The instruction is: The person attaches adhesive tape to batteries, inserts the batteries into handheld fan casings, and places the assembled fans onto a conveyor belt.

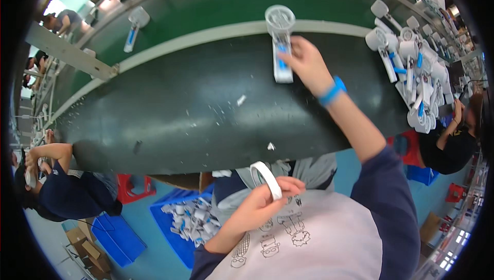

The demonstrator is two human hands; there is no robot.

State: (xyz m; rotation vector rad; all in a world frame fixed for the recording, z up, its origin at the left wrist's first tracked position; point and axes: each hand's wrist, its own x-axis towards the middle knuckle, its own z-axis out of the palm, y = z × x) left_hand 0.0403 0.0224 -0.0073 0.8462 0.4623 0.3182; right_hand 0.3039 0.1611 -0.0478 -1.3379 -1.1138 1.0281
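The left hand (257,205) holds a curved white band (267,178), its far side unclear, while the right hand (309,66) grips a white device (280,41), partly hiding its blue strip (281,64).

No txt, labels, nos. or signs legible; yellowish mark (456,132) on co-worker's blk top (448,152) too sm. to read.

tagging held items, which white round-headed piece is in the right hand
The white piece at top centre, gripped by the right hand. A similar piece lies on the green belt at left; the pile at right is clear of that hand.
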